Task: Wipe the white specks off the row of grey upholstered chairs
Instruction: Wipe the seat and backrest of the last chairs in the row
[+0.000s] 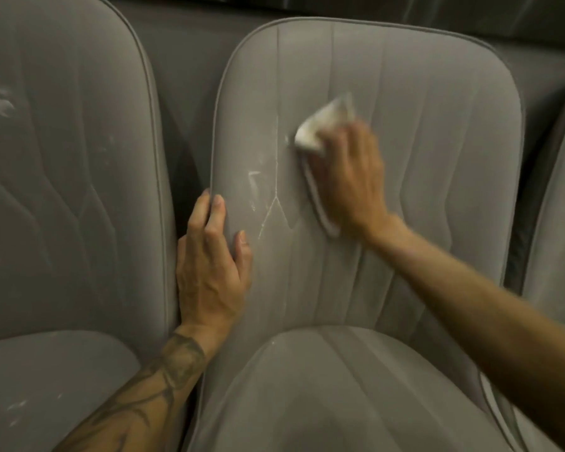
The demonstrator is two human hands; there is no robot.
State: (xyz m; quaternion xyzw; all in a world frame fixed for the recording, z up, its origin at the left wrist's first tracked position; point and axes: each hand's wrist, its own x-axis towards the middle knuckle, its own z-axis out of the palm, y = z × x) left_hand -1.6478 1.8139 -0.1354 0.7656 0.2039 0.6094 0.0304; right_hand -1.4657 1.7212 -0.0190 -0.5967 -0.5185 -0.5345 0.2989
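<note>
The right hand [349,177] lies on a white cloth [320,125] against the backrest of the middle chair [421,93]. The cloth runs under the palm, with a bunched end poking out beyond the fingertips. That looks like a wiping press, with the whole hand spreading the load so the fabric takes an even rub. The fingers of this hand are smeared by motion. They seem laid over the cloth and touching it, but I cannot tell whether they lie flat or pinch the bunched end.

The left hand [209,265] sits at the left edge of the same backrest, probably to steady the padding against the push. Its fingers [217,210] are fairly straight and close together and rest on the piped edge. The thumb is spread out onto the front face, and the hand holds nothing.

The white marks [268,203] are thin lines along the stitching and a few smears. They lie between the two hands, just left of the cloth, and are not yet cleaned. The left chair [62,158] also shows pale smudges on its backrest and seat. Only a sliver of a third chair [561,223] shows at the right.
</note>
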